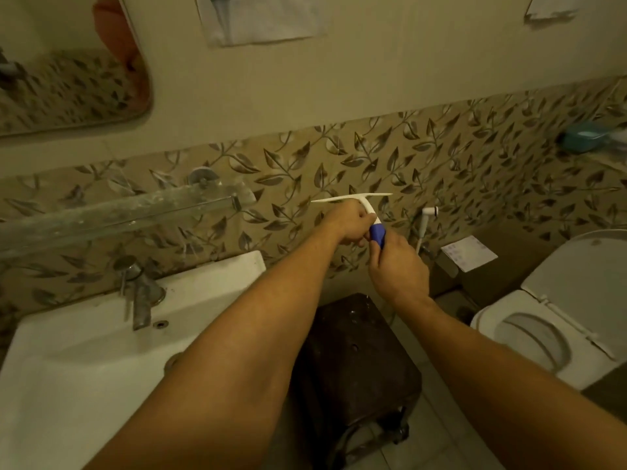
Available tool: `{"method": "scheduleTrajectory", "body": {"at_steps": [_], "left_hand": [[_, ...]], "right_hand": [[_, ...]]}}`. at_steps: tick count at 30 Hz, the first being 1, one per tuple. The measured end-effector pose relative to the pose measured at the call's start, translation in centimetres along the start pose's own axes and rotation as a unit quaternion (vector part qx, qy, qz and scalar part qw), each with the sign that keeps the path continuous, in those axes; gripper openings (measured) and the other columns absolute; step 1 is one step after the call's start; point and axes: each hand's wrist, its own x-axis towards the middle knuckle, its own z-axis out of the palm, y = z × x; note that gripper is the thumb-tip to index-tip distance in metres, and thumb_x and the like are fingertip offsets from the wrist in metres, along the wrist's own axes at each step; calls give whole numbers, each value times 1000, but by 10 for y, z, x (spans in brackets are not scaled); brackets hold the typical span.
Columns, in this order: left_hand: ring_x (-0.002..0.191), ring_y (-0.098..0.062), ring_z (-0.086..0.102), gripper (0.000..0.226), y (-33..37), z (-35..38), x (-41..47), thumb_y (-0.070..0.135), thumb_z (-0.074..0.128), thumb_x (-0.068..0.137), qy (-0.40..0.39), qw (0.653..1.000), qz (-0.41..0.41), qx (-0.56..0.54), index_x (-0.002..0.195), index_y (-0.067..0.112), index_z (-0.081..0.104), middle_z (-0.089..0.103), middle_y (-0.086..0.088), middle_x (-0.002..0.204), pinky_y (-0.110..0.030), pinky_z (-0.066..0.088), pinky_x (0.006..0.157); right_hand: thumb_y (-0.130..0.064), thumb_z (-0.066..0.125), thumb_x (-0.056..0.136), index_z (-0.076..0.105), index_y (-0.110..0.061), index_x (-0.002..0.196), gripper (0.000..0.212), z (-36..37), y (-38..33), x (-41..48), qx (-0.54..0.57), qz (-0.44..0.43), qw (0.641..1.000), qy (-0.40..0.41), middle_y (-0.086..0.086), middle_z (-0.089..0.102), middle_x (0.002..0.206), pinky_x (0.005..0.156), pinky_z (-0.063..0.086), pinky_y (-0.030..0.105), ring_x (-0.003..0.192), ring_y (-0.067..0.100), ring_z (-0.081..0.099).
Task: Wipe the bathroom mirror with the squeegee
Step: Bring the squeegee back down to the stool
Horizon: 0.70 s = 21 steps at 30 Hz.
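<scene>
Tiled wall [441, 157]: fills the middle of the frame; the tool is held up in front of it, not against it.
Sink [84, 351]: lower left, with its tap [142, 300] jutting forward. Its right edge lies just beside the left forearm, so there is little elbow room on that side.
Toilet [549, 317]: lower right, lid up, well apart from both arms.
Mirror [68, 89]: upper left corner, only partly in frame and well apart from the blade. Wiping looks not yet begun.
Glass shelf [118, 215]: directly under the mirror, sticking out from the wall. Its front edge is probably what a downward stroke must stop short of.
Dark stool [356, 361]: bottom centre, beneath the arms.
Left hand [349, 225]: centre frame, its grip curled round the white neck just under the blade, likely to steady it.
Right hand [398, 269]: just below and right, its grip closed on the blue handle end [377, 234].
Squeegee [366, 203]: centre frame, blade uppermost and roughly level, held by both hands. Open room lies up and to the left, toward the mirror.
Sprayer [429, 212]: on the wall just right of the blade.
</scene>
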Motion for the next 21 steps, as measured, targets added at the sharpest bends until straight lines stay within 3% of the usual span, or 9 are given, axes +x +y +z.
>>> {"method": "scheduleTrajectory", "body": {"at_steps": [6,13,17,21], "left_hand": [[80,-30,74,38,-27,52,10,30,52,102,-21,997,-66,-19,78,6,70,75,-15,82,-37,57,73],[69,-20,68,34,-70,117,18,30,53,102,-55,991,-118,-39,80,8,66,71,-10,73,-36,56,77],[59,-13,60,33,-102,153,26,31,53,102,-80,988,-131,-7,85,7,68,69,-6,70,-28,47,63],[64,-15,64,31,-140,191,37,33,54,100,-102,983,-155,-4,80,13,67,72,-5,73,-35,53,76]], "right_hand": [[-40,45,105,52,-15,129,35,30,45,-9,-15,-10,998,-58,6,58,114,66,46,35,96,21,58],[-39,50,104,53,-17,130,35,80,89,-30,-18,12,993,-116,5,54,113,69,48,32,95,18,55],[-41,51,103,54,-16,130,37,117,111,-42,-18,39,987,-153,5,57,116,78,55,36,101,20,58],[-43,51,103,55,-16,128,37,154,135,-53,-25,57,979,-192,6,58,116,79,55,38,101,23,60]]}}
